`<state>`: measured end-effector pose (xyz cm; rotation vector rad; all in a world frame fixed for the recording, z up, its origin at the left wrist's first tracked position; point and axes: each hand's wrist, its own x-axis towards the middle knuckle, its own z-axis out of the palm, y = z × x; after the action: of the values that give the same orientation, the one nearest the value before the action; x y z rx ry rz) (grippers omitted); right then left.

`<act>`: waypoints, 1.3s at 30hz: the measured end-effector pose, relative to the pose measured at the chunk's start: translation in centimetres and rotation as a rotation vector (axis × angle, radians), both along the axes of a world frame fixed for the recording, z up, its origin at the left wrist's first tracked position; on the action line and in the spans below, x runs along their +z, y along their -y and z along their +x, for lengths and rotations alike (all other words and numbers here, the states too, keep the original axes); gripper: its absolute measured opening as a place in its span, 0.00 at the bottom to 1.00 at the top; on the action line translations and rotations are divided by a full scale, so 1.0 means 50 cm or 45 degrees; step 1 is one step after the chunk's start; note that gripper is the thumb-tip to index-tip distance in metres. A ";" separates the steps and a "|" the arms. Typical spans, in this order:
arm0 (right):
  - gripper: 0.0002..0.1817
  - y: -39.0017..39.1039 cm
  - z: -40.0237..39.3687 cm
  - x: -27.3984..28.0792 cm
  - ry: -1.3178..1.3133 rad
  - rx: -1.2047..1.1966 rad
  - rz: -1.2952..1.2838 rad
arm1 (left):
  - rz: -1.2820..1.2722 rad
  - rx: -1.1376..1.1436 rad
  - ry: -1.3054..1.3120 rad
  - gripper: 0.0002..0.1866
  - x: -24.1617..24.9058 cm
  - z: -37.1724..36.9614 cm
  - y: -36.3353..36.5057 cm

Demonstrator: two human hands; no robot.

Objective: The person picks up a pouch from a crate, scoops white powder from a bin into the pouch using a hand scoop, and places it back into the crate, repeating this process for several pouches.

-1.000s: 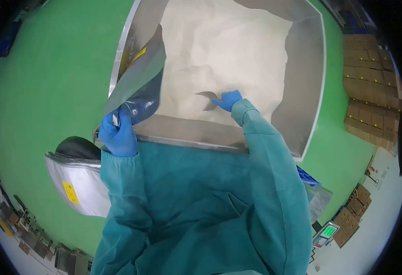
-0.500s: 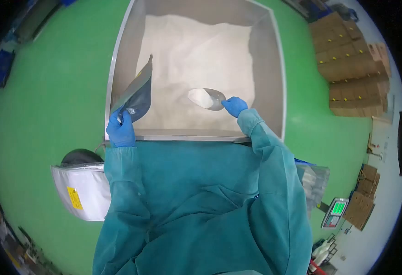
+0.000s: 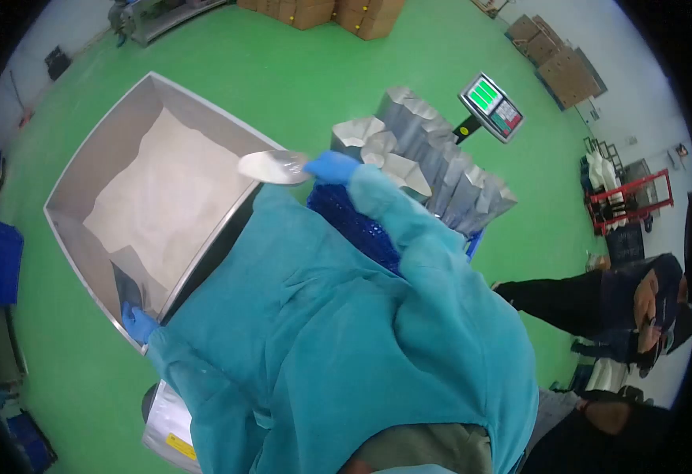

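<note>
My right hand (image 3: 332,167), in a blue glove, is closed round the handle of a metal scoop (image 3: 291,168). White powder (image 3: 261,167) lies in the scoop's front part. The scoop is over the near right rim of a large metal bin (image 3: 85,178), which holds a broad bed of pale powder (image 3: 168,189). At the bin's near left corner, my left hand (image 3: 138,322), also gloved, grips a silver foil bag (image 3: 128,278) that hangs inside the wall. Whether that bag holds powder cannot be seen.
Several silver bags (image 3: 433,154) stand upright in a blue crate (image 3: 354,225) to the right. Behind them is a scale (image 3: 488,107) with a lit green display. A silver packet (image 3: 174,430) with a yellow label is at lower left. Two people (image 3: 614,304) are at the far right.
My view and body have turned right, bringing the crate of bags and scale into view. The loaded scoop has moved from above the powder to the bin's right rim. My left hand keeps the bag.
</note>
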<state>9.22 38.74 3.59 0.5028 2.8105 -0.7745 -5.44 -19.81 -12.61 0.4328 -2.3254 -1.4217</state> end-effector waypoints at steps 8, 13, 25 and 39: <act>0.26 -0.197 0.393 0.290 0.164 -0.571 0.597 | -0.115 -0.006 0.120 0.19 0.058 0.036 -0.018; 0.17 -0.214 0.390 0.232 0.255 -0.353 1.109 | -0.005 -0.068 0.031 0.19 0.007 0.004 0.000; 0.06 -0.108 0.349 0.355 -0.109 -0.484 1.164 | -0.129 -0.131 0.129 0.19 0.002 0.012 0.020; 0.14 0.065 0.078 0.219 -0.129 -0.032 0.639 | 0.017 -0.177 0.136 0.19 -0.002 0.008 0.005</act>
<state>13.14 35.48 14.54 0.5835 3.0945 -0.0853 -5.03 -20.07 -12.70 0.3649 -2.4751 -1.5130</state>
